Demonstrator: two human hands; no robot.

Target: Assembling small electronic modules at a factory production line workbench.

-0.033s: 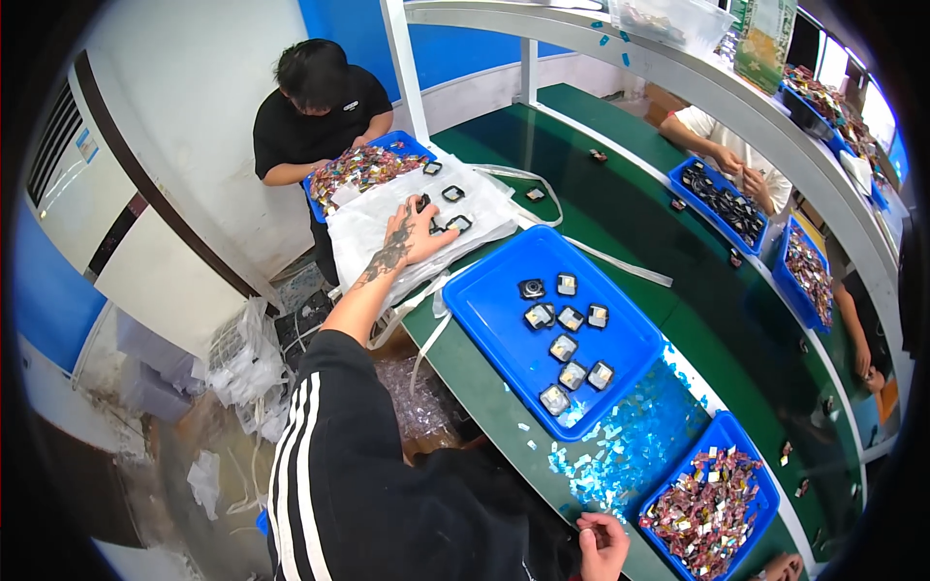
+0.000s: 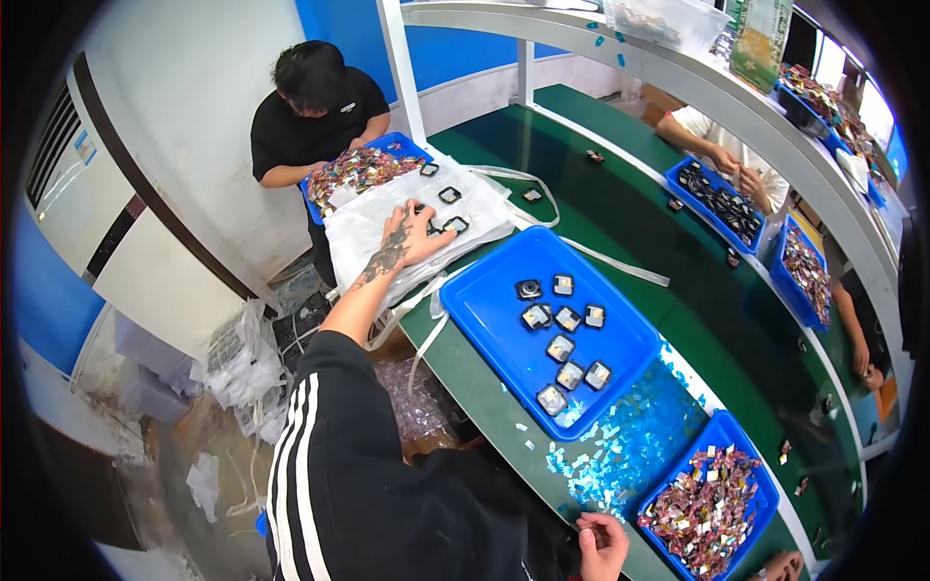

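My left hand [image 2: 415,237] reaches over a stack of white plastic sheets or bags [image 2: 363,242]. Its fingers are bent and spread, touching small black square frames that they partly cover. One such frame [image 2: 455,225] shows by the thumb, and another black frame [image 2: 449,195] lies just beyond. To the right stands a blue tray [image 2: 484,334] with several black square parts [image 2: 569,318], most with pale centres. Low in the view, my right hand [image 2: 603,547] is curled near the table edge; whatever its fingers hold is too hidden to make out.
A blue bin of small reddish wrapped pieces [image 2: 702,508] stands at the near right. Blue film scraps [image 2: 620,450] cover the table beside it. Across the stack, a person in black [image 2: 320,116] works at another filled blue tray [image 2: 412,145]. A white shelf frame [image 2: 668,58] arches overhead.
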